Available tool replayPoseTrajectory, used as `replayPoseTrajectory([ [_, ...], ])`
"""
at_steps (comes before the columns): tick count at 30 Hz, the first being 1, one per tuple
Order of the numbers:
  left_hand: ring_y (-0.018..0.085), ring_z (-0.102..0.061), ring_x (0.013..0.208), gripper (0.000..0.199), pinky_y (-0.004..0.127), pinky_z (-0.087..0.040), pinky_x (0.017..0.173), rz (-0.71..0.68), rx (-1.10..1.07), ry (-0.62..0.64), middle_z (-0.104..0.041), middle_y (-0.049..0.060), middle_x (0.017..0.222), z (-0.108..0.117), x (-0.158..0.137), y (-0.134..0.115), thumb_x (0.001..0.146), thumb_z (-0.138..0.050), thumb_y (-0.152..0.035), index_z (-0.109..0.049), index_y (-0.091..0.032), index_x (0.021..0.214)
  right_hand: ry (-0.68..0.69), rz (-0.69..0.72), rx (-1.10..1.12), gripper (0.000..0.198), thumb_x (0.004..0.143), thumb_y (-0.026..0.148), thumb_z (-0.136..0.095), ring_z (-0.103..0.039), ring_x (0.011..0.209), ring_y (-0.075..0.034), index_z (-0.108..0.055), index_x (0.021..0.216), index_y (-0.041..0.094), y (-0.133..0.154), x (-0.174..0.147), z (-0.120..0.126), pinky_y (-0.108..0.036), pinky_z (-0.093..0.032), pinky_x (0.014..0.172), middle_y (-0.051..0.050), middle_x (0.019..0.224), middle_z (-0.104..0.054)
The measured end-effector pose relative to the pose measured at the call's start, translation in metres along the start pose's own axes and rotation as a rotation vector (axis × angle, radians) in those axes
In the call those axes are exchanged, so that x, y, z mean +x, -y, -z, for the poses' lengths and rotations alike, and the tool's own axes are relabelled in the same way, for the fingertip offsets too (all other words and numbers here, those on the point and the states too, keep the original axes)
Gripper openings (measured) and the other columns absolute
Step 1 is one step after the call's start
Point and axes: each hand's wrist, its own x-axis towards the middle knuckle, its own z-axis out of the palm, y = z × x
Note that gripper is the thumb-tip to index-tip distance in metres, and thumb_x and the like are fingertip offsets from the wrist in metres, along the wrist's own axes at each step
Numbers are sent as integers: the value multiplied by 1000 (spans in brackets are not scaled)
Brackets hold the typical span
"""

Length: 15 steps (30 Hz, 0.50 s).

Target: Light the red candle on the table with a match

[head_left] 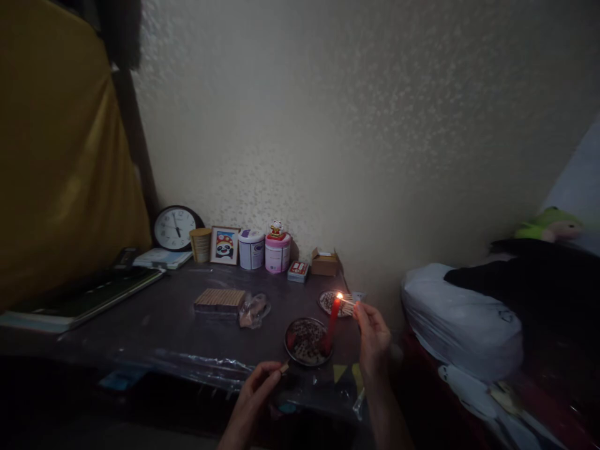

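1. While my right hand (374, 331) pinched a thin pale wooden matchstick (348, 303), its tip met the bright flame (340, 296) atop the slim red candle (334, 319).
2. The candle already stood in a round dark dish (286, 345); whether it burned unaided, I couldn't tell.
3. My left hand (262, 382) held a small tan piece (284, 368).

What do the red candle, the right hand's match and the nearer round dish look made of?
Red candle: smooth wax, probably, judging by the flame. Match: likely bare wood, pale and thin. Round dish: perhaps metal, from its shiny-looking rim; uncertain.
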Motion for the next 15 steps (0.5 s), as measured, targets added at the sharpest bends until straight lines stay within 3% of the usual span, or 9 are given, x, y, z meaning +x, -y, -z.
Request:
replayPoseTrajectory([
  [15, 15, -59, 70, 28, 24, -43, 66, 21, 3, 10, -71, 0, 72, -1, -2, -3, 62, -77, -41, -69, -20, 78, 12, -93, 52, 26, 63, 38, -74, -60, 67, -14, -68, 78, 18, 18, -15, 11, -27, -50, 68, 1, 71, -66],
])
